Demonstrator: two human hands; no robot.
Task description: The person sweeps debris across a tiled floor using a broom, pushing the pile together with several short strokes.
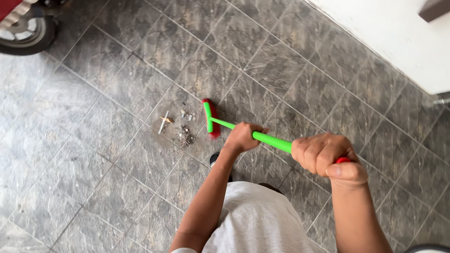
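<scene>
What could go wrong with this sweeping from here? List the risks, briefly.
1. The small pile of dry debris and dust lies loose on the grey stone-pattern tiled floor; a hard stroke of the green-handled broom with red bristles could scatter it.
2. The tile grout lines may trap fine dust.
3. The left hand and right hand grip close together near the handle's top, which may weaken control.

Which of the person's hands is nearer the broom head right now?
Left. The left hand grips the green handle low down, just short of the broom head. The right hand holds the handle's top end, farther back toward the body.
</scene>
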